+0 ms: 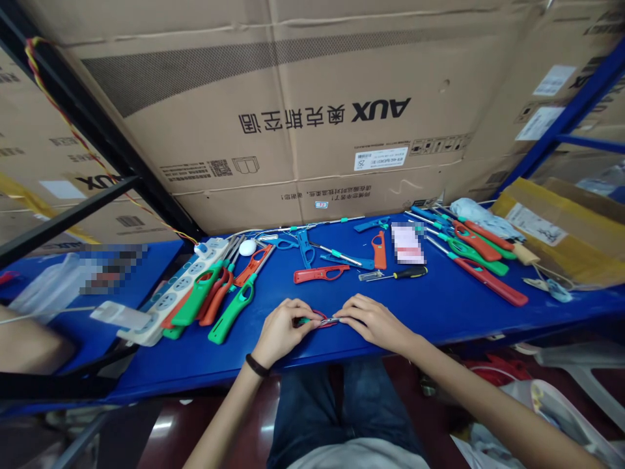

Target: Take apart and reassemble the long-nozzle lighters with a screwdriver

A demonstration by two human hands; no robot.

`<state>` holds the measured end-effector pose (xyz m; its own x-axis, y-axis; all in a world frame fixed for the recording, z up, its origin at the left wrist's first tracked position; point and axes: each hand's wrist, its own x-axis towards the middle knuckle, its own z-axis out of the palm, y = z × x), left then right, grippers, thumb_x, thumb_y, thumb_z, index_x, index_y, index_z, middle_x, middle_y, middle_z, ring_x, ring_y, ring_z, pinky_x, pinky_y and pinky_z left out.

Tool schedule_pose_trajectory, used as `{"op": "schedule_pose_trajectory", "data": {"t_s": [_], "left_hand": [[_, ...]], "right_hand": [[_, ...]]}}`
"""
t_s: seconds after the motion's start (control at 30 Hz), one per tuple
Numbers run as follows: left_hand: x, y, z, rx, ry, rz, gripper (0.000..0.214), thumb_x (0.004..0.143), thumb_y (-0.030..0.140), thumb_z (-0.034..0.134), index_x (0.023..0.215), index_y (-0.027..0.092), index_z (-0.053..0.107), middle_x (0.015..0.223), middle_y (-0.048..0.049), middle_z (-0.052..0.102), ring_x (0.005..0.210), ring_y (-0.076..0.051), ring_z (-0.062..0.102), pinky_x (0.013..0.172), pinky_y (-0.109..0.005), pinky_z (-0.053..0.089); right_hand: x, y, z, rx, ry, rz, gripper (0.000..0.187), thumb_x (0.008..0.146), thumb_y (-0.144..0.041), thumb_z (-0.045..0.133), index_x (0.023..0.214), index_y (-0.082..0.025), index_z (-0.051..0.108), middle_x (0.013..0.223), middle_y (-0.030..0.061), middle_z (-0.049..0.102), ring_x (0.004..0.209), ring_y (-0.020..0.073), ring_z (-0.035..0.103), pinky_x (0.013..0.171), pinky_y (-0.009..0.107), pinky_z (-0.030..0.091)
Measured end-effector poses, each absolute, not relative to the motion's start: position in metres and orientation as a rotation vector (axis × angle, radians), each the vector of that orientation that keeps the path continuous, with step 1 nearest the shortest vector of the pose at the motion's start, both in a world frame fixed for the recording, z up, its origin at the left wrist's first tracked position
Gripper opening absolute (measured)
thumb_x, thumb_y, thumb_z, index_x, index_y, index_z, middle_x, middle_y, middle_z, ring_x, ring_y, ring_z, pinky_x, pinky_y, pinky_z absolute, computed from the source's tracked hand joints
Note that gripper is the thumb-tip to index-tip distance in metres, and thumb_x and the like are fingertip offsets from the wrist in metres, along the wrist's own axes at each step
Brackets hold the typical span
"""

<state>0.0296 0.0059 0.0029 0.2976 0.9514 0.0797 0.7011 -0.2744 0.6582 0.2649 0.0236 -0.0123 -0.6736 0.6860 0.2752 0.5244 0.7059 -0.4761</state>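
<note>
Where hands meet: red lighter (326, 322), partly hidden, left of & nearer wearer than screwdriver (411, 272).
L hand (286, 330): fingers pinching its red/green end.
R hand (375, 320): thumb + fingertips pinching its metal part.
Red handle shell (312, 275): left of screwdriver.
Pixelated packet (408, 242): just behind screwdriver.
Power strip (183, 283): far left of screwdriver, w/ green & orange lighters (195, 303) alongside.
Long-nose lighters (481, 257): right of screwdriver.

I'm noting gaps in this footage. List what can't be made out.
All in the head view:
- Full shape of the red-and-silver piece: partly covered by the fingers of the left hand and right hand.
- Print on the pale rectangular item: hidden by pixelation.
- Right end of the yellow-taped carton: cut off by the right edge.
</note>
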Motion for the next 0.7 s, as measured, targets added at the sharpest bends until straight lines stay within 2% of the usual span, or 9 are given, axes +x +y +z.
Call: {"op": "schedule_pose_trajectory", "data": {"t_s": [0.17,0.7], "left_hand": [[0.036,0.011,0.007,2.083,1.477,0.538,0.008,0.079,0.034,0.067,0.080,0.035,0.075,0.084,0.0053,0.071,0.081,-0.017,0.060,0.076,-0.028,0.043],[0.037,0.003,-0.004,2.069,1.495,0.717,0.013,0.081,0.039,0.065,0.081,0.029,0.073,0.081,0.0012,0.071,0.078,-0.017,0.056,0.072,-0.028,0.043]], "right_hand": [[0.262,0.023,-0.012,-0.902,-2.484,0.484,0.022,0.095,-0.022,0.048,0.107,-0.023,0.066,0.094,0.0044,0.065,0.090,0.0174,0.058,0.081,0.031,0.048],[0.267,0.024,-0.011,-0.904,-2.543,0.407,0.026,0.095,-0.020,0.046,0.109,-0.025,0.067,0.091,0.0047,0.064,0.088,0.0173,0.058,0.077,0.029,0.049]]}}
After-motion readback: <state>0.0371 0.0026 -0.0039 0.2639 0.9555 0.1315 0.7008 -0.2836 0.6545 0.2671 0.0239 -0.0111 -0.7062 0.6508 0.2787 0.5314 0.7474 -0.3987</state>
